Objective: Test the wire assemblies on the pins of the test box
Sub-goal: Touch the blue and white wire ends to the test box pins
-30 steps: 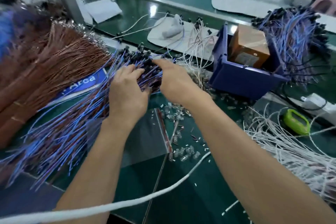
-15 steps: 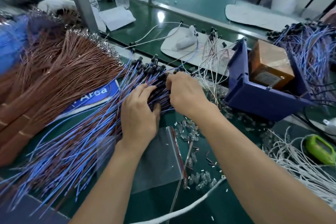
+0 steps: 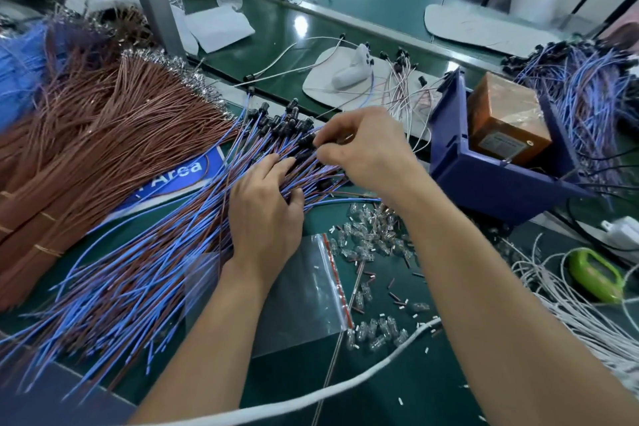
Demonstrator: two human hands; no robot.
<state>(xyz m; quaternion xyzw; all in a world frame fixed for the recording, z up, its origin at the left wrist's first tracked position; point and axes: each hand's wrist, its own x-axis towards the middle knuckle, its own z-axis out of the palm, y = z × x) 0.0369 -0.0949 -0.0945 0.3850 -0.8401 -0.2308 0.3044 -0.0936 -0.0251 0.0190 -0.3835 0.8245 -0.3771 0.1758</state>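
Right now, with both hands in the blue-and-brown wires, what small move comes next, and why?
Probably draw one assembly free: the right hand pinches a black connector end while the left hand presses the wire pile down; the brown box stands untouched.

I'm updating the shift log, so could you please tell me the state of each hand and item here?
left hand: rests on the wire assemblies.
right hand: fingers pinch one black connector end.
wire assemblies: loose, fanned out.
brown wire bundles: banded.
blue bin: tilted, holds brown box.
zip bag: lying flat.
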